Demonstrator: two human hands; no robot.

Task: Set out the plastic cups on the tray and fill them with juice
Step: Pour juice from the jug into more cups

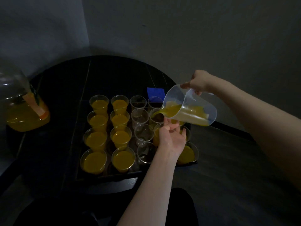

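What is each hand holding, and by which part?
Right hand grips the jug by its handle; left hand steadies it from underneath.

Both forearms bare, no sleeves in view. Left hand (171, 139) & right hand (199, 82): no rings, watch or gloves seen. Dark clothing (179, 207) at bottom edge, prob. trousers.

Right hand (199, 82) tilting jug (190, 108), juice entering cup (157, 116)
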